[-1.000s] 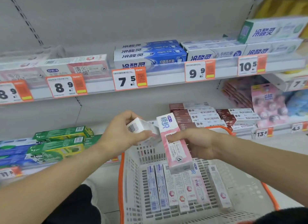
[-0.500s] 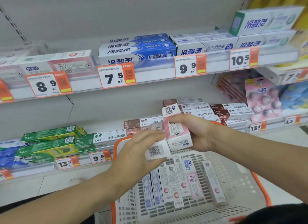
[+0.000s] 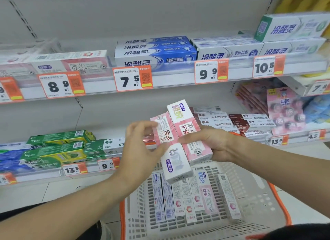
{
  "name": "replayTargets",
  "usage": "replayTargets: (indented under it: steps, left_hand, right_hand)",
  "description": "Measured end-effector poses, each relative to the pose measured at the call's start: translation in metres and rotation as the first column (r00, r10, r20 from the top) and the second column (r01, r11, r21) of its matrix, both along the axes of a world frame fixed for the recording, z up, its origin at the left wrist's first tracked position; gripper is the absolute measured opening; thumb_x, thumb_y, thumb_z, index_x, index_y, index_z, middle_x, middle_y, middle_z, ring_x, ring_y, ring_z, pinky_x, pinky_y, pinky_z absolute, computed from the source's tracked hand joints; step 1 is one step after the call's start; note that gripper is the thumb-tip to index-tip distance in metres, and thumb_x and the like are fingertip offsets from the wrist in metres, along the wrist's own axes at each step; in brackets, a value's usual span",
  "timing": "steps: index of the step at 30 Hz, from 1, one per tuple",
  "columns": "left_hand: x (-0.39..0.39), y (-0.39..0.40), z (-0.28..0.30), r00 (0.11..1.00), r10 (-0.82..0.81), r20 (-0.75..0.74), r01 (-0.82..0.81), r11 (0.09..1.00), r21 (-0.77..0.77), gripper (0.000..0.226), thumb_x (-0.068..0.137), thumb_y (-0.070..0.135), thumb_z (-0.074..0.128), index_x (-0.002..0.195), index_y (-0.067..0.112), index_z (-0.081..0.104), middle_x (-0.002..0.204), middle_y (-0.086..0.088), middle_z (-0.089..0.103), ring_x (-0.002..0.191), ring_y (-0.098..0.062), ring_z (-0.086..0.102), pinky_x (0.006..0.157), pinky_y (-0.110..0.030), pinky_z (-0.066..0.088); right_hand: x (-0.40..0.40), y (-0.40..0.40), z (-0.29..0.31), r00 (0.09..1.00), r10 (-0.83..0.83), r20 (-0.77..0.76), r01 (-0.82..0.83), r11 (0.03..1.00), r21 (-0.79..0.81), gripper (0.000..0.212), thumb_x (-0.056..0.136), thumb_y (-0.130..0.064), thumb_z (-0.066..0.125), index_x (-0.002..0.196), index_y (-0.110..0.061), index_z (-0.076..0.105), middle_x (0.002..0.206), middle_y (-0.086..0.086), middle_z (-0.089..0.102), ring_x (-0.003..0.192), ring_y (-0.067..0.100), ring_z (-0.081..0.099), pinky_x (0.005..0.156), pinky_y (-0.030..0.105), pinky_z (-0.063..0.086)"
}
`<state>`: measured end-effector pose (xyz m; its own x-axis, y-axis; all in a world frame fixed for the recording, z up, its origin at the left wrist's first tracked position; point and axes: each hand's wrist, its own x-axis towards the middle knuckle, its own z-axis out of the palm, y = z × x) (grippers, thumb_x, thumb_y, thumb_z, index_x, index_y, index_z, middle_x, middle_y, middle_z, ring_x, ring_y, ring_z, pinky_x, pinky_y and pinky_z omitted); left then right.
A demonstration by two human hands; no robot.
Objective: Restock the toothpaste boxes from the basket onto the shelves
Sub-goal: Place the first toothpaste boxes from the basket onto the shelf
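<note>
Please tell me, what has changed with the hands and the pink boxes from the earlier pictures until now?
The left hand swung its pink-and-white box round and laid it alongside the box gripped by the right hand; the two now lie side by side, facing opposite ways. Both hands rose slightly above the basket. Each hand kept hold of its box. The boxes lying in the basket stayed as they were.

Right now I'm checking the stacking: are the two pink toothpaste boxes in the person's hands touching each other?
Touching. The head view shows the left box lying against the right box along their long edges, no gap between.
</note>
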<state>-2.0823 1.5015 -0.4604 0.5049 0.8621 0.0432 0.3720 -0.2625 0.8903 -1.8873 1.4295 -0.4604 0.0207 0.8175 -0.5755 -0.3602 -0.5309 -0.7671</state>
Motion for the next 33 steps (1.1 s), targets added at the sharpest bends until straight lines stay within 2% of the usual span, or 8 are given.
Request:
replayTargets:
  steps: [4,8,13,19,24,29,31,33]
  left_hand:
    - [0.0,0.018,0.006,0.999,0.029,-0.022,-0.036,0.879,-0.476,0.112,0.058,0.013,0.095,0.148,0.027,0.03,0.118,0.007,0.062,0.106,-0.019,0.067,0.091,-0.044,0.056]
    - [-0.007,0.027,0.006,0.997,0.018,0.075,0.038,0.731,-0.681,0.066,0.064,-0.004,0.086,0.12,0.01,0.053,0.1,-0.012,0.077,0.089,-0.025,0.075,0.07,-0.036,0.061]
    - [-0.008,0.032,0.003,0.983,0.026,0.182,0.109,0.711,-0.694,0.055,0.061,0.014,0.083,0.112,0.004,0.069,0.101,-0.009,0.077,0.094,-0.027,0.073,0.075,-0.036,0.057]
    - [-0.014,0.018,0.0,0.965,-0.179,0.194,0.263,0.663,-0.701,0.047,0.087,0.039,0.065,0.131,0.032,0.052,0.115,-0.007,0.074,0.107,-0.03,0.07,0.086,-0.048,0.058]
    - [-0.016,0.037,0.024,0.971,-0.122,0.205,0.223,0.769,-0.599,0.036,0.097,0.023,0.06,0.131,0.034,0.054,0.112,0.003,0.075,0.091,-0.016,0.074,0.068,-0.029,0.058]
    - [-0.037,0.064,0.062,0.942,-0.165,0.294,0.314,0.748,-0.586,0.039,0.099,0.009,0.054,0.134,0.026,0.054,0.119,0.001,0.073,0.097,-0.018,0.072,0.079,-0.033,0.06]
    - [-0.051,0.074,0.075,0.937,-0.18,0.298,0.313,0.811,-0.495,0.042,0.094,0.012,0.062,0.134,0.02,0.055,0.12,-0.001,0.072,0.103,-0.018,0.071,0.086,-0.037,0.06]
    - [-0.067,0.085,0.089,0.968,-0.121,0.221,0.186,0.936,-0.3,0.059,0.077,0.027,0.077,0.131,0.019,0.056,0.115,0.001,0.074,0.102,-0.017,0.072,0.09,-0.042,0.059]
  right_hand:
    - [-0.008,0.0,0.004,0.994,0.09,0.06,-0.094,0.994,0.062,0.049,0.084,0.013,0.065,0.129,-0.006,0.061,0.12,0.018,0.07,0.108,0.036,0.069,0.086,0.045,0.06]
    - [-0.015,-0.001,0.008,0.992,0.119,0.034,-0.121,0.99,0.077,0.049,0.085,0.013,0.064,0.128,-0.008,0.06,0.121,0.017,0.07,0.109,0.036,0.069,0.087,0.046,0.059]
    - [-0.014,0.001,0.008,0.996,0.086,0.005,-0.086,0.986,0.145,0.05,0.086,0.004,0.069,0.133,-0.007,0.057,0.127,0.02,0.067,0.113,0.037,0.067,0.089,0.046,0.058]
    - [-0.014,0.001,0.013,0.999,0.014,0.04,-0.021,0.985,0.17,0.048,0.087,-0.009,0.071,0.133,-0.006,0.058,0.125,0.019,0.068,0.112,0.036,0.067,0.092,0.046,0.056]
    - [-0.018,0.002,0.021,0.998,-0.023,-0.065,0.03,0.995,0.1,0.053,0.081,-0.012,0.075,0.13,-0.003,0.057,0.118,0.022,0.067,0.104,0.039,0.07,0.08,0.048,0.06]
    - [-0.032,0.007,0.031,0.998,0.065,-0.024,-0.059,0.98,0.192,0.061,0.072,0.001,0.069,0.132,-0.007,0.058,0.118,0.021,0.066,0.121,0.048,0.058,0.105,0.065,0.042]
    - [-0.04,0.013,0.041,0.993,0.118,0.001,-0.115,0.962,0.246,0.062,0.074,0.001,0.07,0.133,-0.01,0.058,0.128,0.022,0.064,0.126,0.049,0.053,0.109,0.064,0.038]
    - [-0.05,0.022,0.054,0.991,0.113,0.066,-0.127,0.953,0.275,0.062,0.075,0.001,0.069,0.134,-0.012,0.057,0.127,0.019,0.066,0.116,0.041,0.064,0.098,0.052,0.053]
